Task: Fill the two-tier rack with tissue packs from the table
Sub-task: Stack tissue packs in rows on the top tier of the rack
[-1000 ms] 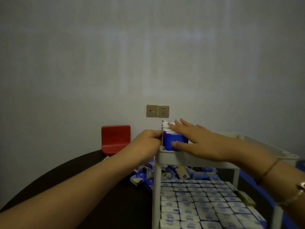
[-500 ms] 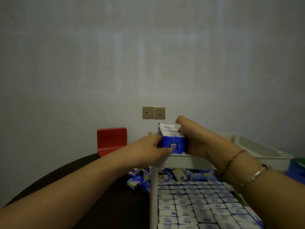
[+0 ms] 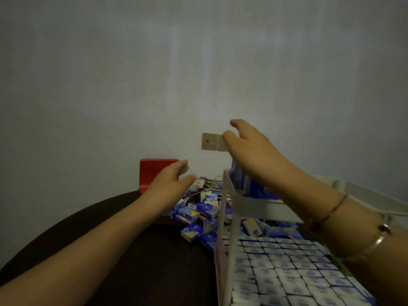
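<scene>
Both hands raised and empty, fingers loosely spread: left hand [image 3: 170, 183] over the dark round table [image 3: 136, 257], above the loose heap of blue-and-white tissue packs [image 3: 196, 214]; right hand [image 3: 249, 149] just above the upright packs [image 3: 254, 186] standing in the upper tray [image 3: 254, 200] of the white two-tier rack [image 3: 227, 239]; lower tier [image 3: 287, 268] tiled edge to edge with flat packs in neat rows; glossy wrappers, boxy shapes, some blurred; red block [image 3: 152, 173] against the wall behind.
</scene>
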Available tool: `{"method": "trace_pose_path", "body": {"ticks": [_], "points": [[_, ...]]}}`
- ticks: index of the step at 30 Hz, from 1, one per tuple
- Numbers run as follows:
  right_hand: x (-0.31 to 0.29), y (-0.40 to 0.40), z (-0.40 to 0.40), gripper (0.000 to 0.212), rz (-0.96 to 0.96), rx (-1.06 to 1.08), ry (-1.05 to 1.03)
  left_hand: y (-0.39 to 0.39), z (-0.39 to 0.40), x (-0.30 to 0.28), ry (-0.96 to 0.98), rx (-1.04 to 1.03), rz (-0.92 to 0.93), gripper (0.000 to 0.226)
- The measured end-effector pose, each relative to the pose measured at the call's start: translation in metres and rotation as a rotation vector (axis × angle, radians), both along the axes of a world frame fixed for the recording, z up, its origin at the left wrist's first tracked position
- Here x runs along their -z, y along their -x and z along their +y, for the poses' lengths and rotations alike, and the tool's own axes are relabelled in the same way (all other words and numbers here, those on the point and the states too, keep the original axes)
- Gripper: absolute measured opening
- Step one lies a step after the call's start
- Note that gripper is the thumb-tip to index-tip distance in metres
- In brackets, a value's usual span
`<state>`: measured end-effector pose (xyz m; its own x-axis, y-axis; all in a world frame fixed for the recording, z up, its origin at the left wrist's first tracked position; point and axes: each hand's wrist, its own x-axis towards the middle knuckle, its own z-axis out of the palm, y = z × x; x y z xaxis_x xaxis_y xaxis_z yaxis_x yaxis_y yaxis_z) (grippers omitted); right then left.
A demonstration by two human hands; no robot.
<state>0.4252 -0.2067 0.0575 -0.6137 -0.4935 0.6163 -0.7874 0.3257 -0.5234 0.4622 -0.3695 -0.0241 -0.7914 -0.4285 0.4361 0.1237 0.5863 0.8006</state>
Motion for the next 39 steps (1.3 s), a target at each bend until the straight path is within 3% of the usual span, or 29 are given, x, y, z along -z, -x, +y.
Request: {"method": "trace_pose_path", "body": {"ticks": [5, 9, 12, 16, 20, 25, 31, 36, 37, 39], "points": [[0.044, -0.007, -0.098, 0.036, -0.066, -0.081, -0.124, 0.008, -0.072, 0.07, -0.078, -0.152, -0.054, 0.047], [0.129, 0.031, -0.163, 0.022, -0.263, 0.054, -0.347, 0.018, -0.116, 0.132, -0.149, -0.212, -0.157, 0.046], [0.2, 0.067, -0.183, 0.045, -0.371, 0.18, -0.479, 0.031, -0.138, 0.175, -0.18, -0.225, -0.25, 0.045], [0.258, 0.096, -0.18, 0.059, -0.34, 0.338, -0.675, 0.047, -0.146, 0.215, -0.117, -0.209, -0.322, 0.043], [0.277, 0.115, -0.179, 0.063, -0.378, 0.414, -0.728, 0.059, -0.143, 0.233, 0.091, -0.197, -0.354, 0.049], [0.29, 0.129, -0.194, 0.059, -0.352, 0.48, -0.772, 0.059, -0.152, 0.235, -0.022, -0.158, -0.295, 0.05], [0.293, 0.128, -0.189, 0.053, -0.359, 0.372, -0.669, 0.06, -0.151, 0.238, 0.057, -0.142, -0.27, 0.053], [0.283, 0.094, -0.183, 0.033, -0.341, 0.16, -0.572, 0.054, -0.146, 0.241, 0.219, -0.093, -0.307, 0.062], [0.282, 0.09, -0.182, 0.031, -0.351, 0.098, -0.487, 0.054, -0.146, 0.242, 0.272, -0.096, -0.322, 0.064], [0.271, 0.083, -0.178, 0.029, -0.548, 0.041, -0.166, 0.052, -0.144, 0.241, 0.337, -0.117, -0.35, 0.064]]}}
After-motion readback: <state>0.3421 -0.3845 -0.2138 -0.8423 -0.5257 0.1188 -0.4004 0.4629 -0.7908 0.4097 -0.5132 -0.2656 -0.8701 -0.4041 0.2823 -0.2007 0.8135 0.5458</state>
